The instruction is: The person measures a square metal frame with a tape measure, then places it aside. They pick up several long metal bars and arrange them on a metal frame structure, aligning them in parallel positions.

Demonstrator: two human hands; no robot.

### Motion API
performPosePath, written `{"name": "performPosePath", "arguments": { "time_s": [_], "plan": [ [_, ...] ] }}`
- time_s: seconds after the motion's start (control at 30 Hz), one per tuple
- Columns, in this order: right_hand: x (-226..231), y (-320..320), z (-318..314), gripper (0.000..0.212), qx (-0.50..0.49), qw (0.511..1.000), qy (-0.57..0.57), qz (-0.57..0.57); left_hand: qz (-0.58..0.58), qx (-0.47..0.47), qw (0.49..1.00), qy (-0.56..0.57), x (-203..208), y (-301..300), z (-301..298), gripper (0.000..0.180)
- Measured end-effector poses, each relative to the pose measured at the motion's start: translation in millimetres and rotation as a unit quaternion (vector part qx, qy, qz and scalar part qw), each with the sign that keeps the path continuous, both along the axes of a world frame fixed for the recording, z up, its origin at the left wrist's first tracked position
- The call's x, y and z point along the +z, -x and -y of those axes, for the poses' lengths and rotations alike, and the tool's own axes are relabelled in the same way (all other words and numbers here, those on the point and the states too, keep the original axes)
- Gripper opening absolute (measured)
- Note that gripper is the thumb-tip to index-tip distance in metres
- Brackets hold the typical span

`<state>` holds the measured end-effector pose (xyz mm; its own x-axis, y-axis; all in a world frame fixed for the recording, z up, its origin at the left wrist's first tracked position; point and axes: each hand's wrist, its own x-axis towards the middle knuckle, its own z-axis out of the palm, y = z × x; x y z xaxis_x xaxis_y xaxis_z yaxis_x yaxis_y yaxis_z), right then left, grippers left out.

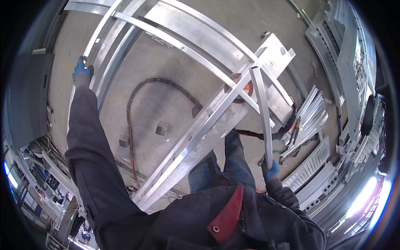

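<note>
My right hand [272, 171], in a blue and grey glove, is closed round the lower end of a square metal tube [262, 108]. The tube slants up and away, its open end over the crossing of the metal frame. Far out to the left, my left hand [83, 71], gloved the same way, grips a long metal rail [100, 35], fingers on one side and thumb on the other. Bright metal bars make up the large frame [187, 50] before me. A long metal beam [183, 152] runs from its crossing toward my left side. Behind the crossing, an orange-red round thing [246, 89] is partly hidden.
A dark hose [130, 108] curves over the concrete floor, near a short square tube piece [161, 128]. Bundled metal strips [310, 114] and pliers [295, 131] lie at right. Stacked metal profiles [350, 54] line the right side; a ribbed grey stack [29, 96] stands left.
</note>
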<state>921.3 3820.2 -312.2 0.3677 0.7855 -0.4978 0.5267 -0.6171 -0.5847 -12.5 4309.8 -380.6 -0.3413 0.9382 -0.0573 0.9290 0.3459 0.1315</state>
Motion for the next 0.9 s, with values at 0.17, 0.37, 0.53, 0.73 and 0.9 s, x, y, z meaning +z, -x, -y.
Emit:
{"name": "performPosePath", "arguments": {
  "time_s": [0.17, 0.37, 0.53, 0.73, 0.9],
  "plan": [
    [24, -15, 11, 0.03, 0.076, 0.997, 0.014, 0.028, 0.029, 0.072, 0.994, -0.081, 40, -88, 36, 0.076],
    [66, -68, 17, 0.05, 0.193, 0.981, 0.013, -0.01, 0.348, -0.184, 0.919, 0.026, 57, -391, 204, 0.048],
    [76, -104, 4, 0.059, 0.265, 0.964, 0.024, 0.009, 0.282, -0.124, 0.94, 0.144, 48, -537, 245, 0.075],
    [70, -123, -17, 0.058, 0.344, 0.936, 0.056, 0.056, 0.263, -0.158, 0.938, 0.161, 23, -541, 225, 0.072],
    [67, -116, -17, 0.061, 0.369, 0.921, 0.121, 0.036, 0.335, -0.212, 0.905, 0.156, 12, -521, 234, 0.067]
  ]
}}
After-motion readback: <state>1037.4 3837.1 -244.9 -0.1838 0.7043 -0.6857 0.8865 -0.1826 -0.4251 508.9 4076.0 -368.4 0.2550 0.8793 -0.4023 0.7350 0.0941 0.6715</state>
